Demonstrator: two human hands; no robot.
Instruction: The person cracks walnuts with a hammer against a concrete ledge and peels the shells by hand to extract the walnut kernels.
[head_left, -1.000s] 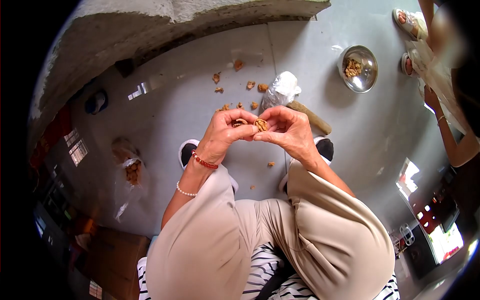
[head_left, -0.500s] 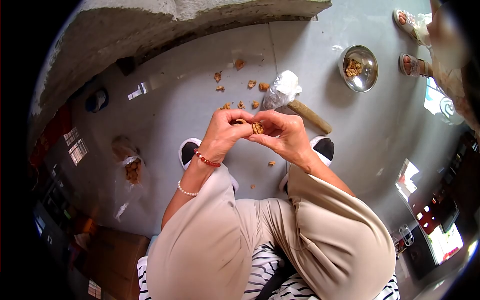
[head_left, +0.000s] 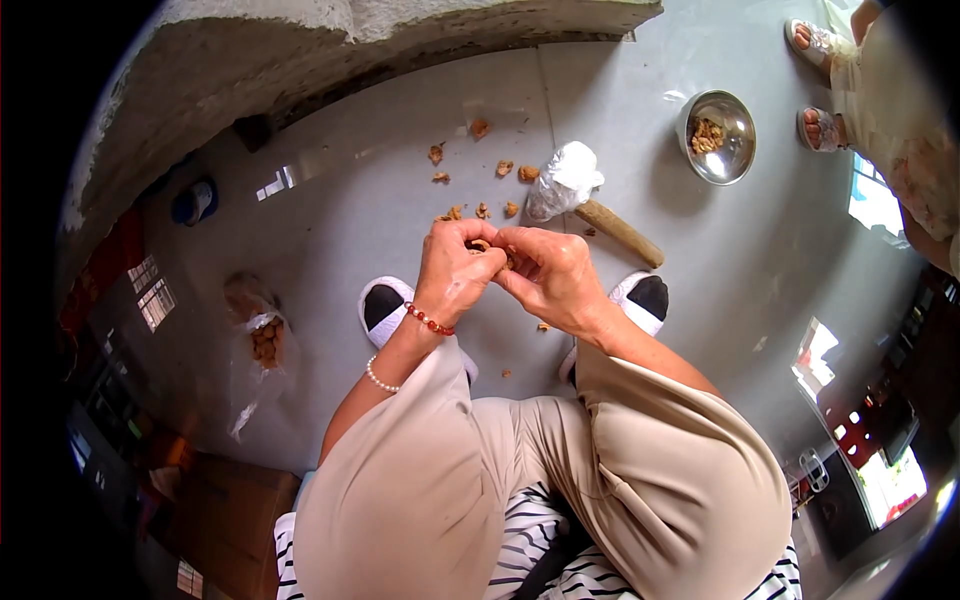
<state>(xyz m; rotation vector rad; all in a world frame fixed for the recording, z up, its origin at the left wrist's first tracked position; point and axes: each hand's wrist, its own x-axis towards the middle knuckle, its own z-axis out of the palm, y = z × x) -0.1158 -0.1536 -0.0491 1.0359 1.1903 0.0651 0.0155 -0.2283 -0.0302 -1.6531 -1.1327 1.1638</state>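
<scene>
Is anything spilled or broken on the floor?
Yes, broken walnut shells are scattered loose on the floor, past the hands. That looks messy because they lie outside the metal bowl, which holds walnut pieces. The bowl stands upright, and I see nothing spilled around it.

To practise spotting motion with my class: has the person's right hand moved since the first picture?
Yes, the right hand has shifted slightly leftward in view, away from the wooden stick, which has stayed put.
</scene>
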